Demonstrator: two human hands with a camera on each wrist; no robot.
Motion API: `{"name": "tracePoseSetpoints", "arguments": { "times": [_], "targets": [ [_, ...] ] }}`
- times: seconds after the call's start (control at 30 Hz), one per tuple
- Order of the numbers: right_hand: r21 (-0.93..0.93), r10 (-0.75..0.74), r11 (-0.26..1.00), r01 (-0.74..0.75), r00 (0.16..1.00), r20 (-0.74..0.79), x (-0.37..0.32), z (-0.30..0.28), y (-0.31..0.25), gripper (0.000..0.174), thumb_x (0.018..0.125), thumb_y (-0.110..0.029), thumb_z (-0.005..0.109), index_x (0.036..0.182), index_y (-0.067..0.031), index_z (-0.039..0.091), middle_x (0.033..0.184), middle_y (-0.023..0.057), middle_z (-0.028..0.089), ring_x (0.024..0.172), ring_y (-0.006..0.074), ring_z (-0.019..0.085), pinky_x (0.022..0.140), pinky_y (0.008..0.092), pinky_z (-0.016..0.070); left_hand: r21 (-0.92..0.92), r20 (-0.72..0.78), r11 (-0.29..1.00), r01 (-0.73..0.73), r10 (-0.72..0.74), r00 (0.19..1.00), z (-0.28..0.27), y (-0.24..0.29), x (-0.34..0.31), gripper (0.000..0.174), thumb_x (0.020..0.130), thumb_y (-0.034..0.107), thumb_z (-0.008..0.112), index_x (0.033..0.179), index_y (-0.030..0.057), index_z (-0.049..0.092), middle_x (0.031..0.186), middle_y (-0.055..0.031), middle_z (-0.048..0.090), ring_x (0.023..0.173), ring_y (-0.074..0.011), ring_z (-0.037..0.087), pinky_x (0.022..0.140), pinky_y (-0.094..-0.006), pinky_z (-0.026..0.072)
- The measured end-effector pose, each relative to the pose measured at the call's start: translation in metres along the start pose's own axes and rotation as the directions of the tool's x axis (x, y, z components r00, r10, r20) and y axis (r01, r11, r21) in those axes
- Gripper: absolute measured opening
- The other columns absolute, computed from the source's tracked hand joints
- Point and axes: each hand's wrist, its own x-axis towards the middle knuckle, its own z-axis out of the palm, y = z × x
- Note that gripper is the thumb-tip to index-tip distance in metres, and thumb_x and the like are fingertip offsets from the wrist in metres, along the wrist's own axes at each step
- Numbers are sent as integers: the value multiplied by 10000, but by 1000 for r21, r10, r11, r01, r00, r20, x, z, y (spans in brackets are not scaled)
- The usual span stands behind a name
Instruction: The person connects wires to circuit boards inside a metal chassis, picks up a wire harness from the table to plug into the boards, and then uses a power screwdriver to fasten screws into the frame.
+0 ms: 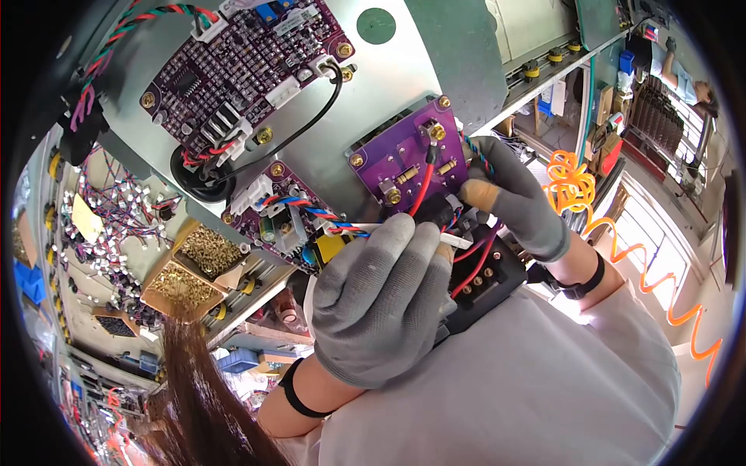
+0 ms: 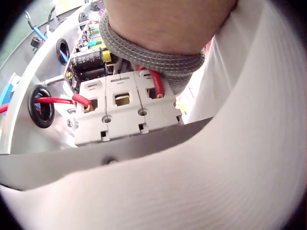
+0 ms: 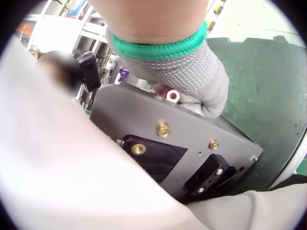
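In the head view my grey-gloved left hand (image 1: 381, 303) bends its fingers over wires and a black part (image 1: 435, 213) below a purple circuit board (image 1: 381, 155); its grip is hidden by the back of the hand. My gloved right hand (image 1: 521, 202) curls at the board's right edge, with twisted wires (image 1: 479, 155) running into the crook between thumb and index finger. The thumb has a yellowish tip. A thick red wire (image 1: 423, 190) runs down from the board's screw terminal. In the right wrist view, the right hand (image 3: 206, 96) reaches over a grey metal panel (image 3: 187, 132).
A larger circuit board (image 1: 241, 85) sits on the metal plate (image 1: 381, 66). Boxes of brass fasteners (image 1: 179, 287) stand at left beside loose wire harnesses (image 1: 116, 241). An orange coiled hose (image 1: 645, 283) hangs at right. A terminal block (image 2: 124, 108) shows in the left wrist view.
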Motion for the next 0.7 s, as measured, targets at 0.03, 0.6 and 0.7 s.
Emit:
{"name": "tracePoseSetpoints", "arguments": {
  "times": [0.03, 0.6, 0.7],
  "targets": [
    [1, 1, 1000, -1, 1000, 1, 1, -1, 2, 396, 862, -177, 604, 1202, -29, 463, 760, -45, 483, 655, 28, 415, 622, 200, 345, -4, -5, 1000, 5, -5, 1000, 0, 0, 0, 135, 677, 125, 621, 794, 59, 640, 950, -57, 639, 909, -240, 583, 805, -347, 426],
    [-263, -589, 794, 547, 800, -113, -44, -6, -23, 299, 957, -267, 429, 996, 8, 542, 715, 14, 561, 530, 62, 409, 495, 209, 344, -94, -327, 988, -120, 83, 942, -24, 12, -16, 217, 811, 221, 621, 905, 27, 646, 970, -114, 631, 902, -284, 590, 773, -365, 479],
    [-451, -678, 426, 785, 606, 416, -69, 3, -20, 176, 848, -186, 590, 925, -28, 600, 778, 96, 618, 617, 244, 585, 565, 343, 460, -171, -394, 985, -8, -60, 917, -30, 36, -19, 179, 706, 129, 707, 844, 28, 656, 913, -101, 638, 751, -250, 600, 655, -322, 488]
  ]
}}
